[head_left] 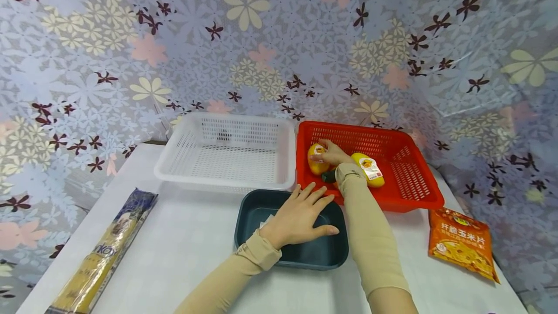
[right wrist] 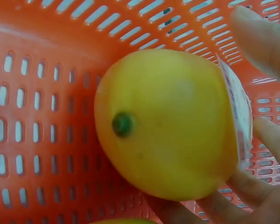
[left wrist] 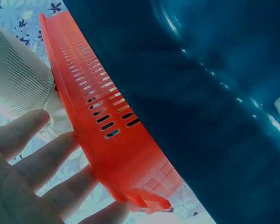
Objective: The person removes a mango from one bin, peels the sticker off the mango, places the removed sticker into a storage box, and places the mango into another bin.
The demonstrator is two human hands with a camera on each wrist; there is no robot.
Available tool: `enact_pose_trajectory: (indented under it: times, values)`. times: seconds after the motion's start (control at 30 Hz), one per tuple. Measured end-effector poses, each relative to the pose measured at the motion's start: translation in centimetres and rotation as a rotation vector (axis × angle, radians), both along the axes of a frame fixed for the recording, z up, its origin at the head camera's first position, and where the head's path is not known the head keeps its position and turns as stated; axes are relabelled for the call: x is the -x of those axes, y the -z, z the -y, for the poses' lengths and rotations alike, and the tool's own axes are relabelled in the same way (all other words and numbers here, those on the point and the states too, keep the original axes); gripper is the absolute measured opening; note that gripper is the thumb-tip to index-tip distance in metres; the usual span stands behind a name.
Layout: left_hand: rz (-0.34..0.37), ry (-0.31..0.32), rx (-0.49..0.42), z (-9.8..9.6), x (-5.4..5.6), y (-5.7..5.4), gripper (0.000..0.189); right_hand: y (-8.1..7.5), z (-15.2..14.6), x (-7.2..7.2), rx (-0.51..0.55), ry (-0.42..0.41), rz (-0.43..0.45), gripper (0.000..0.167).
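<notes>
Inside the red basket [head_left: 407, 168], my right hand [head_left: 334, 154] cups a yellow mango [right wrist: 168, 121] at the left wall. Its fingers [right wrist: 252, 189] curl round the mango's lower side, while the thumb stands apart from the skin. The mango has a green stem nub and a white label. Beside it lies a second labelled mango [head_left: 370, 171], and a dark rounded thing [head_left: 329, 176] shows below the right wrist. My left hand [head_left: 294, 219] is spread, palm down, over the dark teal tray [head_left: 305, 261], fingertips towards the red basket. A white scrap [head_left: 265, 222] in the tray is partly hidden.
A white slotted basket [head_left: 226, 178] stands left of the red one. An orange snack bag [head_left: 462, 243] lies at the right edge of the white-covered table [head_left: 183, 241]. A long pack of noodles [head_left: 106, 248] lies at the left. Flowered cloth hangs behind.
</notes>
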State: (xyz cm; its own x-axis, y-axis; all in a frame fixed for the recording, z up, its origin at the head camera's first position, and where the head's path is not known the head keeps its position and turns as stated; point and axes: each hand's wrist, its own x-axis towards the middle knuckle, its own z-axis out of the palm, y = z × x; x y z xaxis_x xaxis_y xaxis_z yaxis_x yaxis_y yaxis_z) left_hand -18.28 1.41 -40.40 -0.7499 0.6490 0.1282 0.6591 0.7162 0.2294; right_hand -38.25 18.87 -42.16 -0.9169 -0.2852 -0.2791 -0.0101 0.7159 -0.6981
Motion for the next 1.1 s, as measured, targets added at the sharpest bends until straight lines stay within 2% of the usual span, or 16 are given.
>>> enact_pose_trajectory:
  times: [0.33,0.73,0.97,1.1]
  values:
    - [-0.003,-0.003,-0.002,-0.06,-0.20,0.28,0.072,0.72,0.10,-0.02,-0.046,-0.030,0.025,0.086]
    - [-0.014,-0.011,-0.003,-0.15,-0.18,0.39,0.072,0.56,0.36,0.15,-0.076,-0.038,0.023,0.089]
    - [-0.029,-0.012,0.005,-0.22,-0.11,0.44,0.071,0.57,0.26,0.54,-0.066,-0.014,0.034,0.085]
    - [-0.030,-0.009,0.002,-0.20,-0.09,0.55,0.070,0.28,0.24,0.53,-0.088,-0.031,0.010,0.079]
